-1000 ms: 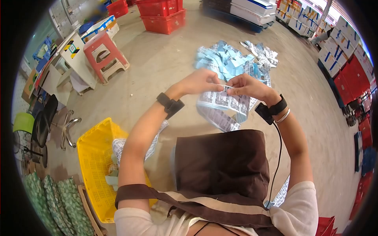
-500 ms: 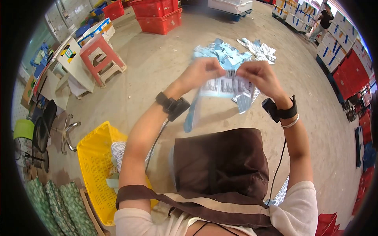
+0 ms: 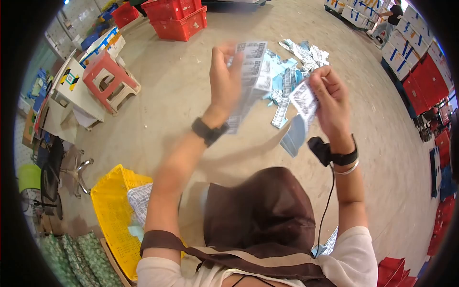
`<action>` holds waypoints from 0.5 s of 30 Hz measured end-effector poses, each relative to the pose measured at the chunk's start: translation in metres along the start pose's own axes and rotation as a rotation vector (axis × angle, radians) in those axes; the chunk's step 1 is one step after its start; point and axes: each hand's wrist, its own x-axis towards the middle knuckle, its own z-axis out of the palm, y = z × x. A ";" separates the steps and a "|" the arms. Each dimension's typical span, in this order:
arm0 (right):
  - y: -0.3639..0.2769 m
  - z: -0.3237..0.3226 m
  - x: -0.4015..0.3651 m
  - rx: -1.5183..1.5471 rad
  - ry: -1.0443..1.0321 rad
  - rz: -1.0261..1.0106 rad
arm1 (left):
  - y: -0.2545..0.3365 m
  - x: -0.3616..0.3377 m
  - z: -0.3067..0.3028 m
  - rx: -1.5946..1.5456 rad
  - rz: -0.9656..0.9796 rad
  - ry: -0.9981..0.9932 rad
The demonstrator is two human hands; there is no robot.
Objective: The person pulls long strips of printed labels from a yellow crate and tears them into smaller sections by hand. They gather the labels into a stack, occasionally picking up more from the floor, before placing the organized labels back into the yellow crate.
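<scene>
1. The left hand (image 3: 225, 85) was raised, fingers up, elbow bent; thumb and fingers were closed on a long printed strip (image 3: 253, 64), which hung down past the wrist.
2. The right hand (image 3: 333, 100) stood well apart from it, at a similar height; its thumb and curled fingers pinched the upper end of a shorter strip (image 3: 304, 102), which dangled above the floor.
3. Both strips bore dense dark print on white, label-like; blur and small size left the words unreadable.
4. The shorter strip looked thin and flexible, its lower end pale blue and curling; beyond the hands, similar flat, torn-looking pieces made a loose pile (image 3: 289, 81) on the smooth floor.
</scene>
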 end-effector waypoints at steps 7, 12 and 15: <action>-0.018 0.029 0.092 -0.064 0.295 -0.298 | 0.070 0.049 0.041 -0.241 -0.281 -0.004; -0.089 0.043 0.134 0.094 0.397 -0.112 | 0.127 0.114 0.056 -0.293 -0.327 0.067; -0.133 0.047 0.162 0.133 0.441 -0.032 | 0.162 0.158 0.064 -0.325 -0.360 0.022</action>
